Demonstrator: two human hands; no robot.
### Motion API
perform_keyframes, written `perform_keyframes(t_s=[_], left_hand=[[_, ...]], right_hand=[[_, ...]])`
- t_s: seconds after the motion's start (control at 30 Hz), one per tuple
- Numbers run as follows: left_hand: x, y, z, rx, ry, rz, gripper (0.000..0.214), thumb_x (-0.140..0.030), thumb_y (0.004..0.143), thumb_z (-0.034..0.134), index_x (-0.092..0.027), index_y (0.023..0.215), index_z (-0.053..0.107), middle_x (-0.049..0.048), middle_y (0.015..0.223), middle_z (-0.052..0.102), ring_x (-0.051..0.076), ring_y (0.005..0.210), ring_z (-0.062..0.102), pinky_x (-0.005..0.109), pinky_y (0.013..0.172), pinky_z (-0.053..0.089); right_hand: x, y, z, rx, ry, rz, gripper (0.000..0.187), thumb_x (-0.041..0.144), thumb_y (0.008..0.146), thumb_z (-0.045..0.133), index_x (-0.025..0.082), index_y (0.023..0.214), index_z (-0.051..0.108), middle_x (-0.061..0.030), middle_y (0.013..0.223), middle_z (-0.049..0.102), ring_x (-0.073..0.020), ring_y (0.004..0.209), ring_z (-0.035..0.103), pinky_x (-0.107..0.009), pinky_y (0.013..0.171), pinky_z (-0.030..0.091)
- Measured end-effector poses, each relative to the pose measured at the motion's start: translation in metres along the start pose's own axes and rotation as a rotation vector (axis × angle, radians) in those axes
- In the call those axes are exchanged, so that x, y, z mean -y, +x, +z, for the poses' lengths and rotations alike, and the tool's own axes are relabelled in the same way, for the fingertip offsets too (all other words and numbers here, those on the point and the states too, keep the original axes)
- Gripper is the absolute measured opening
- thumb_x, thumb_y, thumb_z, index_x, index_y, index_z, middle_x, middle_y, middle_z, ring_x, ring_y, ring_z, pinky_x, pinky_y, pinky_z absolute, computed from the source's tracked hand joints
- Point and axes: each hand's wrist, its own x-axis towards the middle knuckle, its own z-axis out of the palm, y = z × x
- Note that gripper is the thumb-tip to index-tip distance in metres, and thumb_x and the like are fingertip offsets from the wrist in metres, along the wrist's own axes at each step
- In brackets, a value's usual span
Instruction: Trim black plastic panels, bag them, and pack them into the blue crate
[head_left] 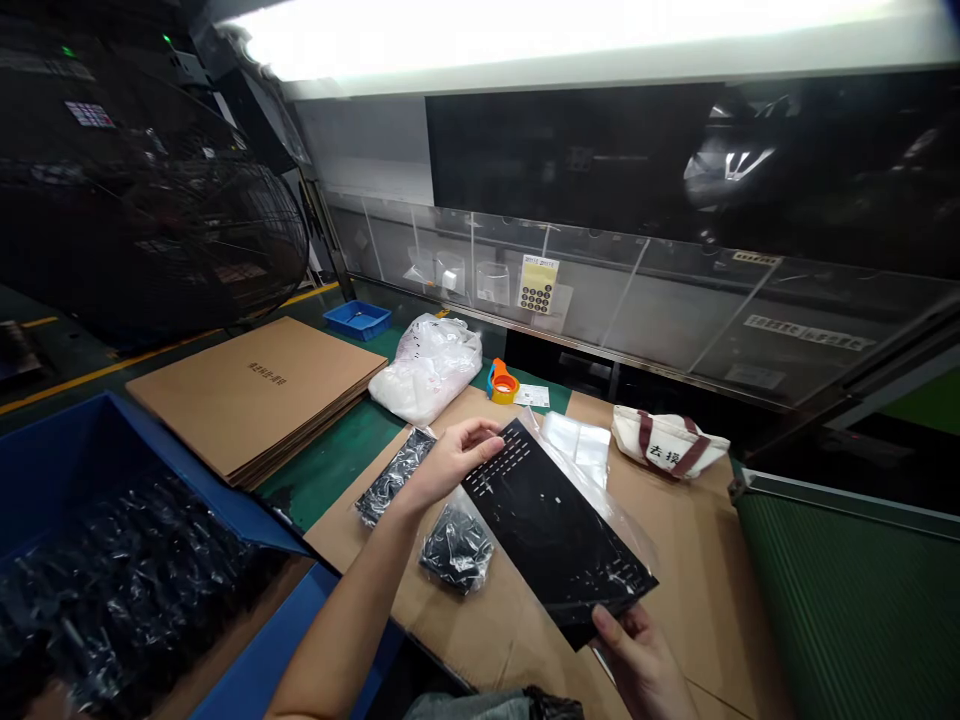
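Observation:
A flat black panel [551,525] with rows of small slots is held over the cardboard-covered table. My left hand [450,455] grips its far corner, fingers curled over the edge. My right hand [637,660] grips its near corner from below. Clear plastic bags [581,445] lie under and behind the panel. Two small bags of black parts [456,545] lie on the cardboard just left of the panel, below my left forearm.
A blue bin [97,470] with several bagged black parts is at lower left. A stack of flat cardboard sheets [259,395], a white plastic bag [429,368], an orange tape dispenser [501,383] and a white cloth bag [664,440] lie beyond. A green conveyor [847,600] runs on the right.

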Motion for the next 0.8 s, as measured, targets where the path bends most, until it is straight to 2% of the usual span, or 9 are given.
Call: perform_keyframes(t_s=[0.1, 0.2, 0.27, 0.33, 0.43, 0.57, 0.7, 0.8], left_hand=[[-0.005, 0.001, 0.014, -0.035, 0.288, 0.144, 0.041, -0.038, 0.080, 0.053, -0.020, 0.116, 0.050, 0.0100, 0.111, 0.057, 0.025, 0.103, 0.053, 0.036, 0.087, 0.042], [0.000, -0.004, 0.038, -0.132, 0.709, 0.313, 0.063, -0.040, 0.078, 0.055, -0.024, 0.133, 0.030, 0.0113, 0.135, 0.036, 0.028, 0.125, 0.031, 0.046, 0.103, 0.026], [0.007, -0.012, 0.057, -0.126, 0.894, 0.398, 0.069, -0.043, 0.079, 0.053, -0.022, 0.136, 0.021, 0.0131, 0.141, 0.024, 0.030, 0.131, 0.019, 0.052, 0.105, 0.016], [0.017, -0.024, 0.074, -0.117, 0.969, 0.471, 0.070, -0.047, 0.078, 0.052, -0.020, 0.135, 0.021, 0.0155, 0.141, 0.022, 0.033, 0.131, 0.015, 0.055, 0.105, 0.014], [0.036, -0.044, 0.093, -0.170, 0.897, 0.519, 0.064, -0.043, 0.076, 0.057, -0.018, 0.128, 0.028, 0.0174, 0.131, 0.030, 0.032, 0.125, 0.025, 0.053, 0.101, 0.023], [0.058, -0.061, 0.111, -0.186, 0.659, 0.417, 0.052, -0.034, 0.075, 0.060, -0.017, 0.115, 0.032, 0.0141, 0.114, 0.037, 0.025, 0.111, 0.037, 0.042, 0.094, 0.037], [0.060, -0.061, 0.122, -0.192, 0.511, 0.297, 0.033, -0.027, 0.079, 0.056, -0.018, 0.104, 0.036, 0.0092, 0.103, 0.041, 0.021, 0.101, 0.042, 0.037, 0.087, 0.041], [0.055, -0.056, 0.125, -0.194, 0.534, 0.256, 0.015, -0.023, 0.082, 0.049, -0.019, 0.094, 0.040, 0.0059, 0.090, 0.044, 0.019, 0.087, 0.045, 0.034, 0.076, 0.043]], right_hand=[[-0.001, 0.001, 0.003, 0.019, -0.025, 0.008, 0.030, 0.033, 0.060, 0.075, 0.018, 0.086, 0.069, -0.0088, 0.084, 0.070, -0.0238, 0.077, 0.065, -0.039, 0.074, 0.050], [-0.003, 0.006, 0.005, 0.015, 0.006, -0.021, 0.033, 0.032, 0.063, 0.074, 0.020, 0.093, 0.067, -0.0081, 0.089, 0.069, -0.0234, 0.080, 0.064, -0.039, 0.075, 0.050], [-0.002, 0.011, 0.006, -0.008, 0.058, -0.049, 0.032, 0.030, 0.065, 0.073, 0.022, 0.095, 0.066, -0.0070, 0.092, 0.069, -0.0218, 0.084, 0.064, -0.036, 0.077, 0.050], [0.001, 0.015, 0.007, -0.052, 0.111, -0.081, 0.031, 0.028, 0.065, 0.073, 0.023, 0.095, 0.066, -0.0057, 0.094, 0.069, -0.0201, 0.087, 0.063, -0.034, 0.078, 0.050], [0.009, 0.021, 0.009, -0.093, 0.206, -0.124, 0.031, 0.025, 0.067, 0.072, 0.024, 0.097, 0.065, -0.0038, 0.096, 0.068, -0.0187, 0.089, 0.062, -0.033, 0.079, 0.050], [0.017, 0.026, 0.011, -0.097, 0.291, -0.115, 0.032, 0.020, 0.070, 0.070, 0.028, 0.100, 0.062, 0.0015, 0.094, 0.068, -0.0133, 0.089, 0.062, -0.026, 0.078, 0.050], [0.020, 0.029, 0.015, -0.113, 0.266, -0.111, 0.031, 0.018, 0.067, 0.071, 0.025, 0.096, 0.064, 0.0018, 0.089, 0.069, -0.0127, 0.084, 0.063, -0.023, 0.075, 0.051], [0.018, 0.029, 0.018, -0.116, 0.218, -0.128, 0.031, 0.021, 0.065, 0.073, 0.022, 0.095, 0.065, -0.0003, 0.088, 0.069, -0.0155, 0.084, 0.063, -0.027, 0.076, 0.050]])
